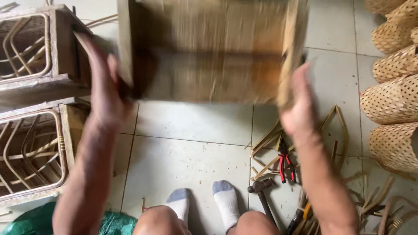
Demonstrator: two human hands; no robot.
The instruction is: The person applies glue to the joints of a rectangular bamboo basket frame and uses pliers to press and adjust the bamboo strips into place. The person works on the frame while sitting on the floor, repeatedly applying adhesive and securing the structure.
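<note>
- Woven box [209, 56], open-sided, brown, motion-blurred: held above the tiled floor [187, 130], top centre of view.
- Left hand [104, 91]: flat against the box's left wall.
- Right hand [298, 102]: flat against its right wall; hands wide apart, pressing inward.
- Red-handled pliers [286, 165], hammer [261, 193], cane offcuts [267, 139]: on floor, lower right.
- Rattan frames [30, 109]: left.
- Woven baskets [392, 65]: stacked, right edge.

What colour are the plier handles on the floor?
Red and black, on the pliers beside the right hand; head view.
</note>
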